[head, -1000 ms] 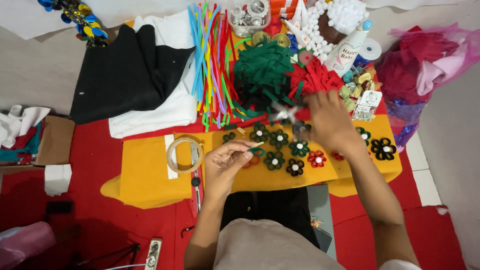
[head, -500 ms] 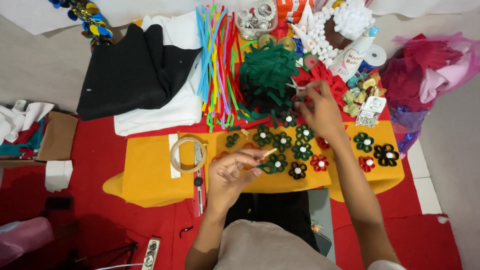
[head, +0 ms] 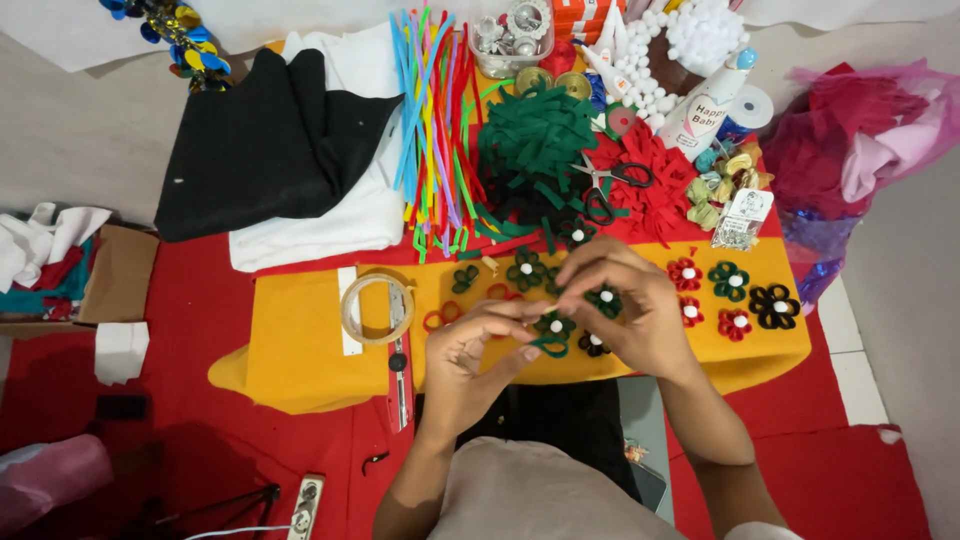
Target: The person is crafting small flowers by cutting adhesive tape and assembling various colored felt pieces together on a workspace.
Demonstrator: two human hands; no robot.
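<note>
While both hands meet over the yellow felt sheet (head: 300, 350), I see my left hand (head: 478, 352) pinching a green felt strip (head: 549, 347) and my right hand (head: 628, 305) closed on a green felt flower (head: 604, 299), with scissors (head: 612, 176) well apart.

Bare forearms, grey shirt, white sleeve edge

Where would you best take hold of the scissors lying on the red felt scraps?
Grip the scissors by their black loop handles, coming from the right side. They lie flat with the handles pointing right and the blades toward the green felt strips, so the handles are the safer end.
</note>
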